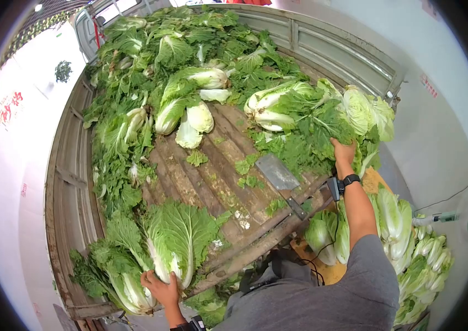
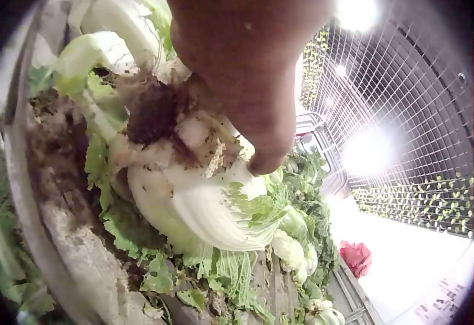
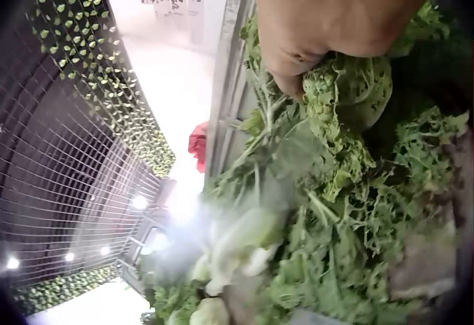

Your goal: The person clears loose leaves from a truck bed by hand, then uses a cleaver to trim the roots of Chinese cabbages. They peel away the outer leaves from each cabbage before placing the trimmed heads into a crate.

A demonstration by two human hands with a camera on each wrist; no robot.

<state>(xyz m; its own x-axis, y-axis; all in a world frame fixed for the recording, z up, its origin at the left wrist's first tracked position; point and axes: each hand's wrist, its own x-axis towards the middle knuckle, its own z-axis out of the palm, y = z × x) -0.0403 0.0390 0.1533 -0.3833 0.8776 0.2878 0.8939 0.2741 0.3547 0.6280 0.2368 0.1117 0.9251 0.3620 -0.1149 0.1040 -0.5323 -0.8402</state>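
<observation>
Near the front left corner of the truck bed, my left hand point(image 1: 162, 288) holds a Chinese cabbage point(image 1: 181, 240) by its root end. Up close in the left wrist view, its pale stalks point(image 2: 204, 203) and dirty root show under the hand. Another cabbage point(image 1: 126, 276) lies right beside it. At the bed's right side, my right hand point(image 1: 344, 153) grips loose cabbage leaves point(image 1: 325, 129); the fingertips are partly buried in them. Ragged green leaves point(image 3: 326, 125) bunch beneath the fingers in the right wrist view. A cleaver point(image 1: 278, 172) lies flat at the bed's edge, between the hands.
Whole cabbages point(image 1: 272, 105) and a heap of leaves point(image 1: 190, 38) cover the far part of the ribbed truck bed point(image 1: 190, 179). Metal side walls point(image 1: 339, 47) border it. Trimmed cabbages point(image 1: 394, 220) are piled below on the right. A cable hangs by my right wrist.
</observation>
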